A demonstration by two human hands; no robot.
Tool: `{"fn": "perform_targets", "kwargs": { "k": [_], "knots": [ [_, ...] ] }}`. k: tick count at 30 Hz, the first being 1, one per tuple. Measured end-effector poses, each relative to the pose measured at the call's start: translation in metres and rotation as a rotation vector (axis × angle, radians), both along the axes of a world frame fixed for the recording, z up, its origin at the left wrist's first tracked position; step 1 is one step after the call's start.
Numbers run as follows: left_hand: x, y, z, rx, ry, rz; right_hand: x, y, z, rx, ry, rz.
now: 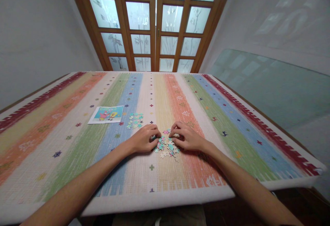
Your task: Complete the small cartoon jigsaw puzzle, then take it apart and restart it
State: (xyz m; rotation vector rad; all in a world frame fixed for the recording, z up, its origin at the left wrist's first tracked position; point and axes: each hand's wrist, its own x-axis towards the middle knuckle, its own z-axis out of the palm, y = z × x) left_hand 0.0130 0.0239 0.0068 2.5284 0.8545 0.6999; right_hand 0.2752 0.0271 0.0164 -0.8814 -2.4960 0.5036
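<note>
A small heap of loose jigsaw pieces (166, 147) lies on the striped cloth between my hands. My left hand (144, 138) rests at the heap's left edge with fingers curled onto the pieces. Curled the same way, my right hand (186, 136) sits at the right edge, fingertips on pieces near the top of the heap. Whether either hand pinches a piece is hidden by the fingers. A second, smaller group of teal pieces (135, 120) lies further back on the left. Beside it is a cartoon reference picture (107, 114).
The table (232, 123) is covered by a woven cloth with coloured stripes and small motifs. Its front edge is close to me. A wooden door with frosted glass panes (154, 23) stands behind the table. A glass sheet (270, 88) leans on the right wall.
</note>
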Motion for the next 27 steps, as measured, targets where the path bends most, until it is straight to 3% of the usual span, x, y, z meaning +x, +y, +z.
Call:
{"fn": "perform_targets", "kwargs": {
  "k": [19,27],
  "knots": [
    [0.014,-0.018,0.005,-0.101,-0.112,-0.049,0.013,0.006,0.006,-0.073,-0.015,0.053],
    [0.028,-0.031,0.0,-0.079,-0.043,-0.074,0.016,0.006,0.004,-0.071,-0.013,0.098]
  ]
}}
